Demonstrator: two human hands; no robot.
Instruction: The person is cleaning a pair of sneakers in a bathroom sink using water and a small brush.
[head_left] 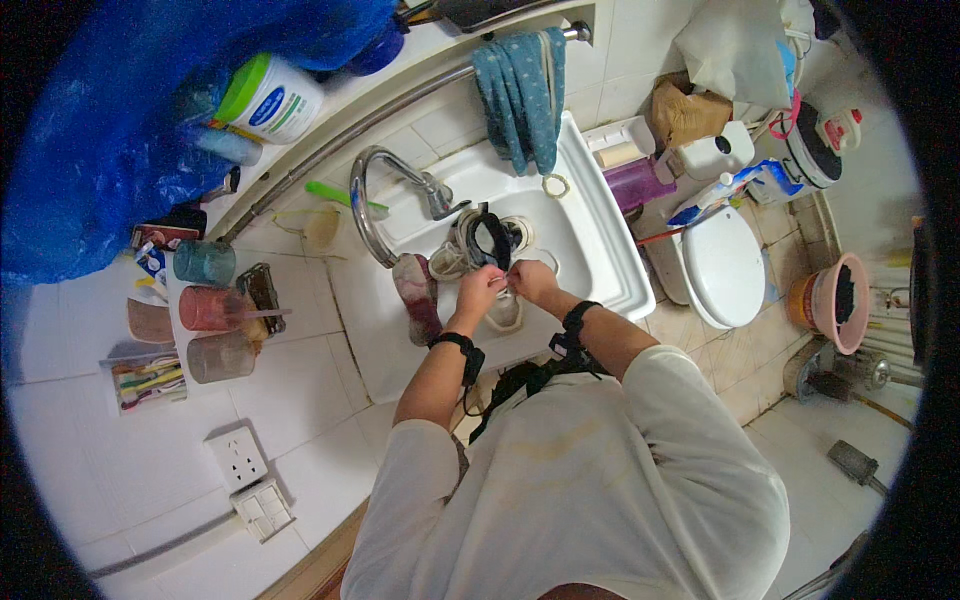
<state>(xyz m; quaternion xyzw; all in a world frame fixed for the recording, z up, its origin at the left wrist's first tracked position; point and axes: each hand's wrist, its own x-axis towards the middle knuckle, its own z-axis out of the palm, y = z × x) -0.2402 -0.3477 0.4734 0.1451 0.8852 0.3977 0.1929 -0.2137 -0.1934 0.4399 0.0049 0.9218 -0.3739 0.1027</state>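
Over the white sink (595, 225), my left hand (483, 290) and my right hand (534, 279) are close together, their fingertips pinched at the upper part of a white shoe (505, 313). My fingers cover part of it, and the exact bit they grip is too small to make out. Just beyond my hands sits another light-coloured shoe (452, 257), with a black item (489, 234) beside it. Left of my left hand, a worn reddish-grey insole (416, 296) lies on the sink's ledge by the curved faucet (368, 205).
A teal towel (522, 95) hangs from the metal rail over the sink's far side. A green-handled brush (340, 196) rests behind the faucet. Tumblers (212, 308) and toothbrushes stand on the left wall. To the right are a toilet (724, 265) and a pink basin (838, 300).
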